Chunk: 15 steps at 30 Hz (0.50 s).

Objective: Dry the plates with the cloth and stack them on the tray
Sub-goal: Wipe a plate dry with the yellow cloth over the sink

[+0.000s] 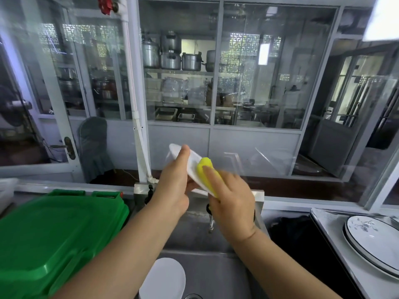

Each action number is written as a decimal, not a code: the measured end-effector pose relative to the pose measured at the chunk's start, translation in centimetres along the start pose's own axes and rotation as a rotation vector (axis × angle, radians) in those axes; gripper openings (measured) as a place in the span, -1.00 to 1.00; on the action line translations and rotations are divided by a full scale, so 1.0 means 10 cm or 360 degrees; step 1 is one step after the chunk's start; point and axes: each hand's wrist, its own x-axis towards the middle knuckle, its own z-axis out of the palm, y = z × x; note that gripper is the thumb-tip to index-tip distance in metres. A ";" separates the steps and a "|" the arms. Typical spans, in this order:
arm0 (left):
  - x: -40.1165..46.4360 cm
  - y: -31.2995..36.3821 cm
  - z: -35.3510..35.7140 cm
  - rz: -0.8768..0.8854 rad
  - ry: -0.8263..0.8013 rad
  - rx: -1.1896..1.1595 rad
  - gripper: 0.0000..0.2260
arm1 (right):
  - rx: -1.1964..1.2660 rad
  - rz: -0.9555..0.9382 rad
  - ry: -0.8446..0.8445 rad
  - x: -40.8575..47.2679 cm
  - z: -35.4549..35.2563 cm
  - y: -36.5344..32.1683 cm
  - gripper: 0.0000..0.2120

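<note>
The left hand (174, 180) grips the tilted plate (190, 162) by its rim — stiff, probably slick, breakable — while the right hand (231, 199) presses the soft cloth (206, 169) on it.

A glass partition (216, 67) fronts shelves of metal pots (170, 55), beside a green bin (54, 234).
</note>
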 end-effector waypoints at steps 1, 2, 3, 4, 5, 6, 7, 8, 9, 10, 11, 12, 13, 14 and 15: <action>0.00 0.00 -0.01 -0.0008 0.0089 -0.0012 -0.72 | -0.0107 -0.0111 0.0024 -0.02 0.01 -0.02 -0.62; 0.00 -0.02 -0.02 0.0004 0.0162 -0.0008 -0.76 | -0.0175 -0.0178 0.0044 -0.04 0.02 -0.04 -0.65; -0.01 -0.03 -0.04 0.0024 0.0212 -0.0013 -0.79 | -0.0200 -0.0226 0.0046 -0.05 0.02 -0.05 -0.67; -0.01 -0.04 -0.07 0.0042 0.0236 -0.0035 -0.81 | -0.0201 -0.0267 0.0021 -0.07 0.03 -0.04 -0.67; -0.01 -0.04 -0.09 0.0058 0.0231 -0.0076 -0.82 | -0.0197 -0.0303 -0.0028 -0.09 0.03 -0.03 -0.63; 0.00 -0.04 -0.11 0.0085 0.0209 -0.0113 -0.83 | -0.0185 -0.0327 -0.0085 -0.11 0.03 -0.02 -0.59; 0.00 -0.04 -0.13 0.0122 0.0196 -0.0126 -0.84 | -0.0162 -0.0336 -0.0120 -0.14 0.03 0.01 -0.59; 0.01 -0.05 -0.15 0.0163 0.0186 -0.0113 -0.85 | -0.0136 -0.0332 -0.0122 -0.16 0.02 0.03 -0.61; 0.01 -0.05 -0.17 0.0197 0.0178 -0.0083 -0.87 | -0.0120 -0.0320 -0.0101 -0.18 0.01 0.05 -0.64; 0.01 -0.06 -0.18 0.0232 0.0166 -0.0055 -0.88 | -0.0112 -0.0308 -0.0078 -0.20 0.00 0.07 -0.67; 0.01 -0.07 -0.19 0.0268 0.0143 -0.0038 -0.89 | -0.0105 -0.0301 -0.0066 -0.21 0.00 0.10 -0.70; 0.00 -0.08 -0.20 0.0306 0.0114 -0.0023 -0.89 | -0.0096 -0.0292 -0.0061 -0.22 0.00 0.12 -0.72; -0.01 -0.08 -0.20 0.0342 0.0096 0.0001 -0.87 | -0.0078 -0.0271 -0.0059 -0.22 0.00 0.14 -0.74; -0.01 -0.08 -0.21 0.0384 0.0084 0.0037 -0.85 | -0.0054 -0.0229 -0.0059 -0.23 0.00 0.16 -0.75; -0.01 -0.08 -0.23 0.0430 0.0079 0.0077 -0.84 | -0.0028 -0.0162 -0.0058 -0.23 -0.01 0.19 -0.75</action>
